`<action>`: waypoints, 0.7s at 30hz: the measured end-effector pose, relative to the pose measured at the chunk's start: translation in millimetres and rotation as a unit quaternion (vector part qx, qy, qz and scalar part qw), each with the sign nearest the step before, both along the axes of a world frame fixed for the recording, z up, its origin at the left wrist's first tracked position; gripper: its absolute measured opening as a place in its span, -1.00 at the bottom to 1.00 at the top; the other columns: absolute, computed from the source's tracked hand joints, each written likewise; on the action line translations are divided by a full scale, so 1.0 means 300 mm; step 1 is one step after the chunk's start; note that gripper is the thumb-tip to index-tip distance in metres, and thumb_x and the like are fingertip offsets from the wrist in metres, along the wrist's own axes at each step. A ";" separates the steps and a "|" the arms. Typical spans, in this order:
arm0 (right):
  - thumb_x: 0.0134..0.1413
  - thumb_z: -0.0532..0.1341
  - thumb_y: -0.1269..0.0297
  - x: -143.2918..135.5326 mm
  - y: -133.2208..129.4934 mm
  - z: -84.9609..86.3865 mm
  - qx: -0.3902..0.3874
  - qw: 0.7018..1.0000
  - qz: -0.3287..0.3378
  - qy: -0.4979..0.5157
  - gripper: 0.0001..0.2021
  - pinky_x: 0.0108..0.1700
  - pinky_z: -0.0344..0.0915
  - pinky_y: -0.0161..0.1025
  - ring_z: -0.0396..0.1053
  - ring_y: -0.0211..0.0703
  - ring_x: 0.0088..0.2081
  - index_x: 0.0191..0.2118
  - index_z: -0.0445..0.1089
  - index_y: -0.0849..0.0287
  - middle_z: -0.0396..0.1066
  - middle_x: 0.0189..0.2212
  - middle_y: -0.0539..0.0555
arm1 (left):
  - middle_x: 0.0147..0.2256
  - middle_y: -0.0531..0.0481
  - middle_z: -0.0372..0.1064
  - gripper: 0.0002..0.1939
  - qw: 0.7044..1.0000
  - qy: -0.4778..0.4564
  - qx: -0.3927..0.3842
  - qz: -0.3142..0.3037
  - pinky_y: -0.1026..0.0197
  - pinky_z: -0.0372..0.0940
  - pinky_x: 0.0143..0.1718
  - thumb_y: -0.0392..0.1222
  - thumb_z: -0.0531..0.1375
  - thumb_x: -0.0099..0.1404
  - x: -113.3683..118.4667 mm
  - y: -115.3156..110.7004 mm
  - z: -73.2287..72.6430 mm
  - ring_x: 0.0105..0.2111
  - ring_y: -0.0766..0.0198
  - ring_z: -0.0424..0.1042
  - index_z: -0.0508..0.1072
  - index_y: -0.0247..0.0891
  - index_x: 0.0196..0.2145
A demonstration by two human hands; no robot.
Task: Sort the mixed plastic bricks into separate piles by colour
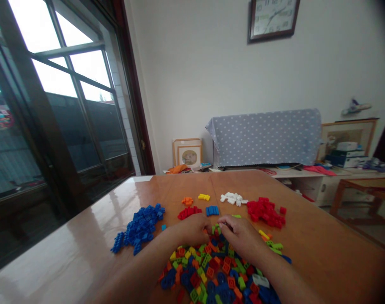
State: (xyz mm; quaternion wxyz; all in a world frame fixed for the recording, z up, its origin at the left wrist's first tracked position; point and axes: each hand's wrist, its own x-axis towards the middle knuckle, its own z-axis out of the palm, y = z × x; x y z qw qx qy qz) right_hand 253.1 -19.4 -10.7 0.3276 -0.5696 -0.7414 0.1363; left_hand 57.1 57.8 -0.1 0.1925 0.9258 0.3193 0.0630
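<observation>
My left hand (195,229) reaches over the far edge of a mixed heap of plastic building bricks (211,270). Its fingers curl down, and a bit of orange shows by the fingertips; what they hold is hidden. Close beside it on the right, my right hand (238,232) has its thumb and forefinger bent together over the heap, and I cannot make out what is between them. Green bricks (216,229) show in the gap between the hands. Just beyond the hands lie a row of red bricks (189,212) and a small group of blue bricks (212,210).
Sorted on the wooden table (97,236) are a blue brick pile (144,224) at left, a red pile (266,212) at right, white bricks (233,198), yellow bricks (204,197) and orange bricks (187,201) at the back. Loose yellow and green bricks (276,245) lie beside my right forearm.
</observation>
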 end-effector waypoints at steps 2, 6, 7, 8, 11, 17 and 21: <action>0.25 0.05 0.21 0.000 0.001 -0.003 0.000 1.000 -0.001 0.000 -0.75 -0.28 0.15 -0.30 0.43 -0.14 -0.33 -0.20 0.48 0.07 0.52 -0.40 0.02 | -0.36 0.00 0.46 -0.86 1.000 -0.006 -0.009 -0.002 0.30 0.18 -0.40 -0.32 0.17 -0.03 -0.006 0.002 -0.002 -0.33 0.24 0.38 0.50 -0.21 -0.47; 0.24 0.06 0.21 0.001 0.003 -0.008 0.000 1.000 0.002 0.013 -0.75 -0.27 0.16 -0.29 0.43 -0.14 -0.34 -0.22 0.48 0.07 0.53 -0.40 0.01 | -0.35 0.02 0.45 -0.86 0.998 -0.042 -0.031 0.024 0.32 0.17 -0.40 -0.29 0.19 0.00 -0.015 0.003 0.003 -0.36 0.29 0.35 0.53 -0.24 -0.42; 0.24 0.06 0.21 0.001 0.003 -0.009 -0.001 1.000 0.003 0.020 -0.75 -0.28 0.17 -0.29 0.43 -0.14 -0.35 -0.22 0.48 0.08 0.52 -0.41 0.01 | -0.35 0.02 0.45 -0.84 0.996 -0.060 -0.054 0.036 0.32 0.17 -0.41 -0.27 0.20 0.02 -0.016 0.004 0.004 -0.38 0.30 0.34 0.53 -0.25 -0.39; 0.24 0.06 0.21 0.000 0.004 -0.008 0.000 1.000 0.005 0.029 -0.75 -0.28 0.17 -0.29 0.42 -0.14 -0.35 -0.22 0.48 0.08 0.52 -0.41 0.01 | -0.35 0.02 0.44 -0.81 0.991 -0.082 -0.089 0.050 0.33 0.16 -0.43 -0.24 0.21 0.03 -0.017 0.004 0.005 -0.41 0.33 0.33 0.54 -0.26 -0.35; 0.24 0.05 0.21 -0.004 0.006 -0.005 -0.003 0.998 0.010 0.066 -0.74 -0.31 0.18 -0.28 0.42 -0.14 -0.36 -0.24 0.48 0.10 0.52 -0.42 0.01 | -0.40 0.04 0.41 -0.73 0.954 -0.176 -0.227 0.091 0.34 0.12 -0.48 -0.22 0.21 0.08 -0.015 0.002 0.010 -0.48 0.38 0.29 0.51 -0.30 -0.23; 0.23 0.04 0.18 -0.020 0.006 0.002 -0.042 0.987 0.029 0.151 -0.71 -0.36 0.22 -0.29 0.44 -0.14 -0.37 -0.18 0.49 0.12 0.53 -0.40 0.01 | -0.42 0.05 0.38 -0.74 0.835 -0.378 -0.387 0.103 0.33 0.19 -0.36 -0.25 0.30 0.04 0.000 -0.016 0.036 -0.46 0.42 0.31 0.47 -0.33 -0.26; 0.23 0.05 0.10 -0.030 0.005 0.002 -0.110 0.968 0.063 0.217 -0.71 -0.41 0.25 -0.30 0.42 -0.19 -0.47 -0.25 0.45 0.13 0.51 -0.43 -0.01 | -0.41 0.03 0.39 -0.73 0.798 -0.423 -0.415 0.106 0.32 0.20 -0.36 -0.28 0.32 0.03 0.010 -0.028 0.048 -0.46 0.42 0.34 0.45 -0.33 -0.26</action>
